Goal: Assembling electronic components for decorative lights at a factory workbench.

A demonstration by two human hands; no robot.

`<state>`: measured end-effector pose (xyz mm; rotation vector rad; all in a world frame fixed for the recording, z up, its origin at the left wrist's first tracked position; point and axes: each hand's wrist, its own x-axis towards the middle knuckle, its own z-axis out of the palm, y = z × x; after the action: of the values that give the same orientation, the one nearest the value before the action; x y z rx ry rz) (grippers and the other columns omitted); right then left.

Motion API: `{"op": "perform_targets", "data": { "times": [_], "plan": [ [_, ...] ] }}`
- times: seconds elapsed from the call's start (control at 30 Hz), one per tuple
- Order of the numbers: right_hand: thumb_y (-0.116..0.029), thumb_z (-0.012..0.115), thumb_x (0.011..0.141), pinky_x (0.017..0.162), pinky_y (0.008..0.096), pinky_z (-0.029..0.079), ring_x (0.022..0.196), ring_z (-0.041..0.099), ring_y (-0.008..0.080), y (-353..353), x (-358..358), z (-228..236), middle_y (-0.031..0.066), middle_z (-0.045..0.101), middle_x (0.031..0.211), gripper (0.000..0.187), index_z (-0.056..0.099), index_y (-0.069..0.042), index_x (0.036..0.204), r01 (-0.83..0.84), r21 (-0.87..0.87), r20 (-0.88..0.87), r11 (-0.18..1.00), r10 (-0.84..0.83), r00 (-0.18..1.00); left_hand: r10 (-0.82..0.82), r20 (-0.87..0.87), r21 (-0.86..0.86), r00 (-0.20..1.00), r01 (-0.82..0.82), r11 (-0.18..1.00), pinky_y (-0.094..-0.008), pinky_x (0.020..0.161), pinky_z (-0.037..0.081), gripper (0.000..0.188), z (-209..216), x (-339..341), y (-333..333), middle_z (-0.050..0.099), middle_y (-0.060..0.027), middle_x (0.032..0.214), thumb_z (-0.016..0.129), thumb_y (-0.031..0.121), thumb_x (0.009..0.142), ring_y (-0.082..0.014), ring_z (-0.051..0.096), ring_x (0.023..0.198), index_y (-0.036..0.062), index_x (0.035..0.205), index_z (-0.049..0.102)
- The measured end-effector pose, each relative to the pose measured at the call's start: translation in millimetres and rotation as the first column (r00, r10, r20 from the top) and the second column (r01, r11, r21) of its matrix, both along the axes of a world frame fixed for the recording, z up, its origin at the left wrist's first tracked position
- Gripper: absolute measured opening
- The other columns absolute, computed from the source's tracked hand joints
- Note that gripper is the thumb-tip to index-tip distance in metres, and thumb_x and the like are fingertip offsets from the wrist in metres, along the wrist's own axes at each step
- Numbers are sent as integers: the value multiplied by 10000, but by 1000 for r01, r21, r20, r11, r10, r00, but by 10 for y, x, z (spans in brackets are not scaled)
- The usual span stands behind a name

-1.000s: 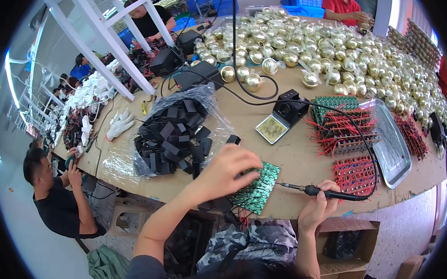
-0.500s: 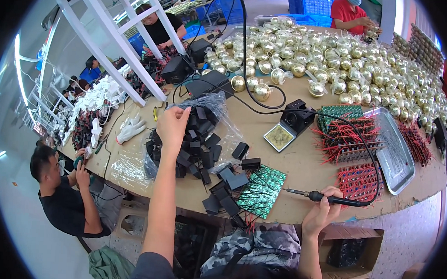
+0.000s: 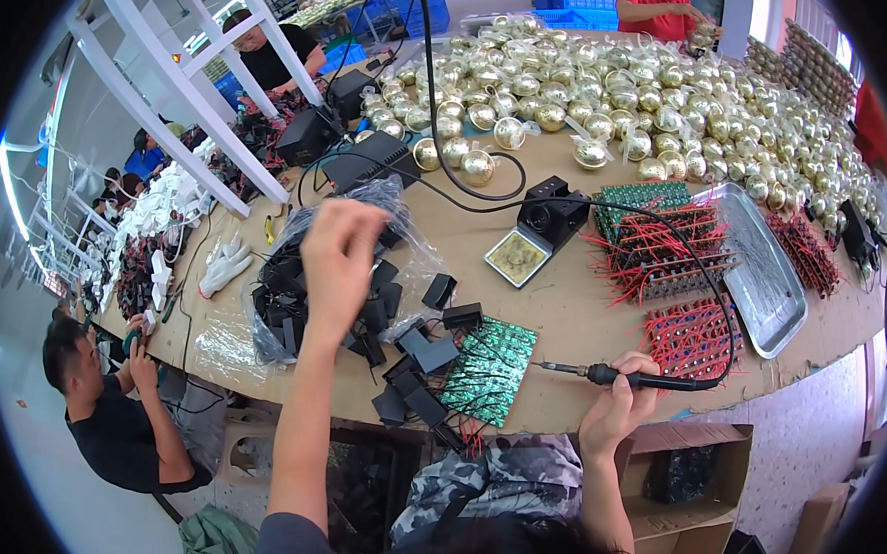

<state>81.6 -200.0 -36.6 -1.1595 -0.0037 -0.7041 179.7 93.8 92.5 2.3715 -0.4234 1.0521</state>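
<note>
My right hand (image 3: 613, 411) grips the black handle of a soldering iron (image 3: 678, 383), its metal tip pointing left, close to the right edge of a green circuit board panel (image 3: 509, 364). Black wires run across that panel, and black plastic cases (image 3: 423, 400) sit along its left side. My left hand (image 3: 337, 262) is raised over a clear plastic bag (image 3: 421, 231) with more black cases in and around it. Its fingers are bent together and a little blurred; whatever may be between them does not show.
Behind the panel stands an iron holder (image 3: 550, 217) with a sponge tray. Red-wired boards (image 3: 693, 337) and a metal tray (image 3: 773, 316) lie to the right. Many gold balls (image 3: 570, 94) cover the far table. A white glove (image 3: 226, 268) lies left. A co-worker (image 3: 126, 412) sits at left.
The view has shifted, so the table sits further left in it. My left hand has moved rightward over the bag of cases. The iron stays in my right hand beside the panel.
</note>
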Motion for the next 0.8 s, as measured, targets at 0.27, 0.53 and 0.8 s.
{"op": "perform_targets", "data": {
  "times": [0.27, 0.53, 0.8],
  "plan": [
    [-58, 540, 818, 833, 332, 409, 896, 462, 189, 40, -30, 46, 121, 474, 966, 158, 475, -14, 955, 25, 58, -6, 998, -25, 1000, -411, -469, 166, 782, 535, 828, -367, 766, 510, 82, -257, -360, -568, 638, -84, 908, 664, 77, 844, -256, 606, 874, 55, 922, 665],
    [-65, 550, 820, 800, 317, 418, 875, 465, 187, 48, 2, 41, 113, 480, 956, 158, 478, -12, 950, 34, 35, 13, 999, -35, 999, -345, -595, 318, 726, 607, 728, -352, 717, 488, 89, -254, -370, -497, 643, -16, 795, 665, 153, 850, -224, 575, 821, 98, 917, 682],
    [-59, 518, 843, 752, 271, 386, 874, 445, 156, 84, 49, 106, 91, 457, 969, 130, 485, -32, 966, 2, -39, -2, 999, -2, 1000, -289, -504, 329, 814, 490, 807, -338, 726, 465, 87, -451, -508, -496, 623, 8, 864, 704, 131, 789, -208, 585, 837, 89, 865, 692]
  ]
}}
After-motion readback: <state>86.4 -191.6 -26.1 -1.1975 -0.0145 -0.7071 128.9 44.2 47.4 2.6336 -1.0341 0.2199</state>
